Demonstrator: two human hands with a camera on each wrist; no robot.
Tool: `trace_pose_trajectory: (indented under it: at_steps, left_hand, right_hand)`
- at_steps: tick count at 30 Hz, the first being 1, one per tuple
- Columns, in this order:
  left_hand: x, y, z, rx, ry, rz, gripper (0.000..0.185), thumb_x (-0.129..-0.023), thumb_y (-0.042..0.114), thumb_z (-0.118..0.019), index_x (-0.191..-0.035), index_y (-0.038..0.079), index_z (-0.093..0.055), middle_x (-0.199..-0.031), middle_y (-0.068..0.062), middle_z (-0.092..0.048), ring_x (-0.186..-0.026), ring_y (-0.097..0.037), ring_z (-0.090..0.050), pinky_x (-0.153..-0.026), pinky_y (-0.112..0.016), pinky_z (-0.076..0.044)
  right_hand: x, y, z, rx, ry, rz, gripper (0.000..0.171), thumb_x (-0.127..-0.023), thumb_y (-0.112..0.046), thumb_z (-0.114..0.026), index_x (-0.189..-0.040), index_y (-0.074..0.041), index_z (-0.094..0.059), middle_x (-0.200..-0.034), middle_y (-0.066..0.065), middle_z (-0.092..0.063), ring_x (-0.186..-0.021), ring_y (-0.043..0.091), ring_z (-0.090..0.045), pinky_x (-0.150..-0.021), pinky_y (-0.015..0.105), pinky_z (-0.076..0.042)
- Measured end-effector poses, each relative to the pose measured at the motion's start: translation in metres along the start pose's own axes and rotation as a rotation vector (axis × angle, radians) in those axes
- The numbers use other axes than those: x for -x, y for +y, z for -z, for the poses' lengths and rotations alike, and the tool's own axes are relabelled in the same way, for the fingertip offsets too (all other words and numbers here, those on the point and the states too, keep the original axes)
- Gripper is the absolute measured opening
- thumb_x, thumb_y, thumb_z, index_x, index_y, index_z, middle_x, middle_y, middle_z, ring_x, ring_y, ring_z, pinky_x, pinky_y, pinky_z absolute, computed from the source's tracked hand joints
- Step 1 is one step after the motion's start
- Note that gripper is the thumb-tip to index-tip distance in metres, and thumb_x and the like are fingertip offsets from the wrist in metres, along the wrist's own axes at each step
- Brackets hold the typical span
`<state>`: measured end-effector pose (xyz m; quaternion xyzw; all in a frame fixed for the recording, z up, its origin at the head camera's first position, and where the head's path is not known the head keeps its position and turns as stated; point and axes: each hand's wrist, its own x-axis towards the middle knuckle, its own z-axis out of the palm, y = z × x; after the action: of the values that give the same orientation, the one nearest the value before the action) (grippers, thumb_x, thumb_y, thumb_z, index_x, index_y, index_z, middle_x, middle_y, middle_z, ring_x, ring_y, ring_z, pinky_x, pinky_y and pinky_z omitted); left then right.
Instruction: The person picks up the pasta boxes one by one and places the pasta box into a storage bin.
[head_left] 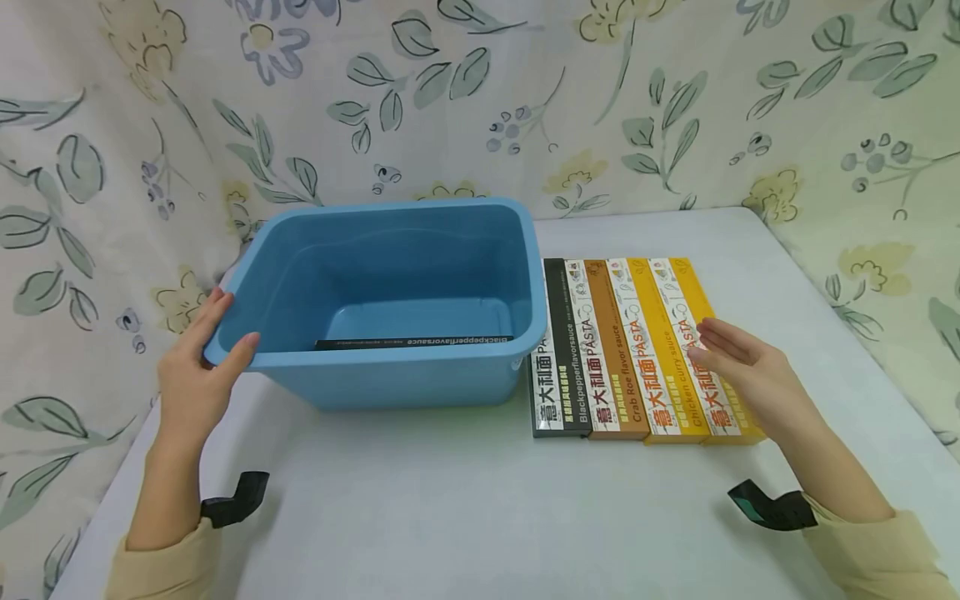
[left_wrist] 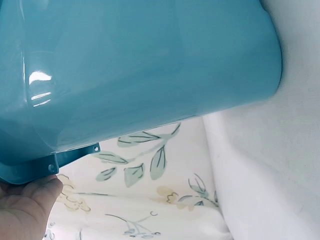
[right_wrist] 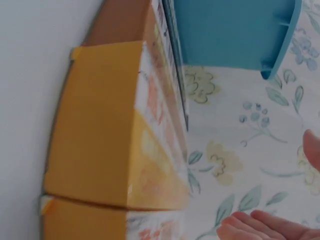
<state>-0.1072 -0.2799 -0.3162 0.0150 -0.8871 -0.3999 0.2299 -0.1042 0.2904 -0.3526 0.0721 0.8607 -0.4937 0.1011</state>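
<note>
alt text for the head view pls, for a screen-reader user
A person's left hand grips the near left rim of a blue plastic tub on a white table, while the right hand hovers open over four pasta boxes lying side by side right of the tub. One black pasta box lies inside the tub; a floral cloth hangs behind.

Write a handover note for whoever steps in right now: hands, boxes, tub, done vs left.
Left hand: grips the left rim of the blue tub, thumb over the edge.
Right hand: open, fingers straight, over the outer yellow pasta box; contact unclear.
Done: one black pasta box lies inside the tub against its near wall.
Left: four boxes in a row on the table just right of the tub: black box, brown box, inner yellow box, then the outer yellow one.
</note>
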Motion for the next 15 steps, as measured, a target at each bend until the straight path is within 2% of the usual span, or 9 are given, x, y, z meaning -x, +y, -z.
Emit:
trace_pose_trajectory:
  at_steps: [3, 6, 10, 15]
  left_hand:
    - [0.000, 0.000, 0.000, -0.001, -0.002, 0.001, 0.058, -0.092, 0.022, -0.064, -0.147, 0.015, -0.046, -0.153, 0.003, -0.036, -0.139, -0.032, -0.034, -0.104, -0.052, -0.033]
    - [0.000, 0.000, -0.001, -0.002, -0.004, 0.004, 0.058, -0.092, 0.022, -0.064, -0.147, 0.016, -0.046, -0.153, 0.003, -0.036, -0.139, -0.033, -0.035, -0.104, -0.053, -0.033]
    - [-0.001, -0.001, -0.001, -0.010, 0.000, 0.004, 0.058, -0.092, 0.022, -0.064, -0.146, 0.016, -0.046, -0.152, 0.004, -0.037, -0.138, -0.034, -0.036, -0.102, -0.055, -0.034]
    - [-0.002, -0.003, -0.001, -0.008, 0.012, 0.006, 0.057, -0.092, 0.021, -0.065, -0.146, 0.017, -0.047, -0.152, 0.005, -0.037, -0.137, -0.033, -0.037, -0.102, -0.052, -0.035]
  right_hand:
    - [0.003, 0.010, 0.004, 0.028, 0.026, -0.027, 0.085, -0.094, -0.049, -0.057, -0.156, -0.009, -0.015, -0.157, 0.018, -0.024, -0.141, 0.037, -0.026, -0.092, 0.004, -0.038]
    - [0.005, 0.020, 0.007, 0.021, 0.043, -0.039, 0.088, -0.094, -0.047, -0.059, -0.156, -0.006, -0.013, -0.158, 0.021, -0.020, -0.141, 0.039, -0.023, -0.093, 0.004, -0.037]
    - [0.008, 0.032, 0.009, 0.011, 0.045, -0.056, 0.091, -0.093, -0.043, -0.062, -0.156, -0.005, -0.009, -0.158, 0.023, -0.015, -0.142, 0.040, -0.020, -0.097, 0.007, -0.036]
    - [0.010, 0.042, 0.011, -0.010, 0.042, -0.067, 0.093, -0.093, -0.038, -0.064, -0.156, -0.004, -0.005, -0.158, 0.024, -0.008, -0.143, 0.041, -0.014, -0.107, 0.018, -0.031]
